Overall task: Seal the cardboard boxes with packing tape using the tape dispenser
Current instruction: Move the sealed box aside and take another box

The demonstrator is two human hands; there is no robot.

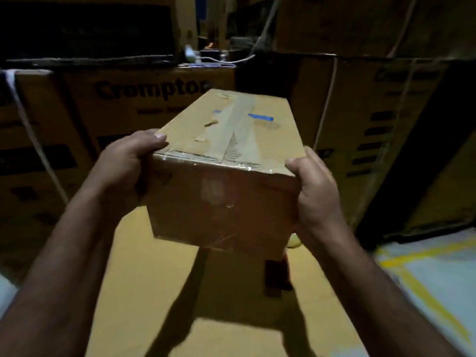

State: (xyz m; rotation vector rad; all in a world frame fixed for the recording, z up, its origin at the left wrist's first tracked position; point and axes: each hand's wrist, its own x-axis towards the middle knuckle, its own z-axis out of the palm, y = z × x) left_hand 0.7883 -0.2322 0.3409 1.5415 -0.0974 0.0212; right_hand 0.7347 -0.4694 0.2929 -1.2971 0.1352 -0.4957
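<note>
Grip of left hand (123, 163) and right hand (315, 189) around one taped cardboard box (224, 199).

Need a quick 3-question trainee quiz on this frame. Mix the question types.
1. True or false: the left hand and the right hand each grip a near corner of the box.
2. Multiple choice: the tape strip on the box top runs
A) lengthwise down the middle
B) across the width at the far end
C) diagonally, corner to corner
3. Fill in: the word printed on the big carton behind the box is ____.

Key: 1 true; 2 A; 3 Crompton
</note>
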